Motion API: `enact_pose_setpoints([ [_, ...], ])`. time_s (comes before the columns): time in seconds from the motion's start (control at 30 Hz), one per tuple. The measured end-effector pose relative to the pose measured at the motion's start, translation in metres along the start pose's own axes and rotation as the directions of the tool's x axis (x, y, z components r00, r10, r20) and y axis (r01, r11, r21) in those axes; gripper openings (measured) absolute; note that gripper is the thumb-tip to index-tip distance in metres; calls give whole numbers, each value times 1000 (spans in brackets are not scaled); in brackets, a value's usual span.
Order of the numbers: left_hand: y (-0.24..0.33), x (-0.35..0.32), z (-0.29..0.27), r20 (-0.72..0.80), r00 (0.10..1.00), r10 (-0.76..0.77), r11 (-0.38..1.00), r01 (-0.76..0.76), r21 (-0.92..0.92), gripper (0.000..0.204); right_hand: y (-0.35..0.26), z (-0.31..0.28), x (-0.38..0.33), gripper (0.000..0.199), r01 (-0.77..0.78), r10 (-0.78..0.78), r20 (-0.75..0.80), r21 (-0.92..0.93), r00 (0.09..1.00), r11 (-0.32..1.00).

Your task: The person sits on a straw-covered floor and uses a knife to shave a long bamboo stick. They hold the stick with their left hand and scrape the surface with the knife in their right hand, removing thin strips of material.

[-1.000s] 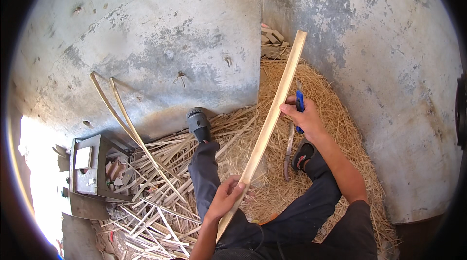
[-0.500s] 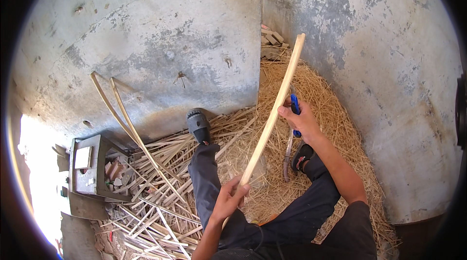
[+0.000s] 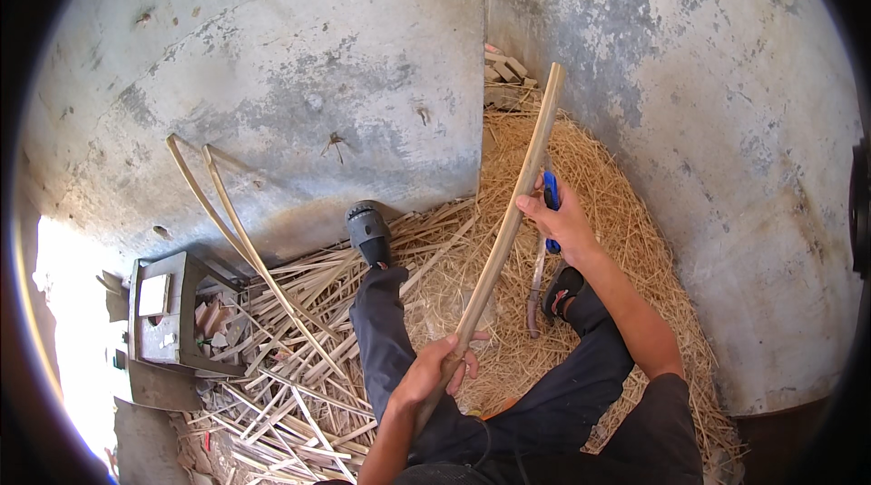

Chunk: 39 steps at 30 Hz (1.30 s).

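A long split-bamboo strip point(image 3: 501, 247) slants up and away in front of me, its smooth, darker face showing. My left hand point(image 3: 439, 365) is wrapped round its lower part, a few fingertips showing on the right side. Farther up, my right hand point(image 3: 562, 217) pinches the strip between thumb and fingers. It also holds a blue-and-black handled tool point(image 3: 551, 199), which looks like a cutter; its blade cannot be made out. Below that hand a long, narrow tool with a brown handle point(image 3: 533, 317) lies on the shavings by my right shoe point(image 3: 564, 288).
Straw-like shavings point(image 3: 626, 258) heap up along the right wall. Many pale strips point(image 3: 290, 417) litter the floor at left. Two long bent strips point(image 3: 240, 240) lean on the left wall point(image 3: 272, 77). A wooden box frame point(image 3: 168, 308) stands at far left; bricks point(image 3: 508, 68) lie in the corner.
The bamboo strip has turned about its length, from its pale face to its darker one. My left hand has rolled with it; my right hand has hardly moved.
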<state>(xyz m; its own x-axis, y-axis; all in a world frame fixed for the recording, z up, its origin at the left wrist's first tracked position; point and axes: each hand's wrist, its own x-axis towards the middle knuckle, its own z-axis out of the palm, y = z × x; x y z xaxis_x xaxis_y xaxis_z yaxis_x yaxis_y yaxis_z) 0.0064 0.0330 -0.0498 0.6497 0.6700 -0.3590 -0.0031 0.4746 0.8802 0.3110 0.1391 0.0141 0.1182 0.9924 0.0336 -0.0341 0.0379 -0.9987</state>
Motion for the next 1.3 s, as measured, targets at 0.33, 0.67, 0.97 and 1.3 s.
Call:
enact_pose_setpoints([
  [0.33,-7,10,-13,159,984,-77,979,105,-174,71,3,0,1,42,4,-5,-49,-17,999,1000],
  [0.67,-6,13,-9,128,990,-59,997,64,-32,78,11,2,3,34,83,-87,-89,-50,992,995],
  [0.97,-11,13,-13,133,986,-97,983,116,-142,77,5,-1,2,39,7,-13,-85,-65,996,998],
  [1.3,-27,12,-20,132,989,-62,957,97,-273,70,-3,-4,1,40,44,-49,-108,-50,993,998],
])
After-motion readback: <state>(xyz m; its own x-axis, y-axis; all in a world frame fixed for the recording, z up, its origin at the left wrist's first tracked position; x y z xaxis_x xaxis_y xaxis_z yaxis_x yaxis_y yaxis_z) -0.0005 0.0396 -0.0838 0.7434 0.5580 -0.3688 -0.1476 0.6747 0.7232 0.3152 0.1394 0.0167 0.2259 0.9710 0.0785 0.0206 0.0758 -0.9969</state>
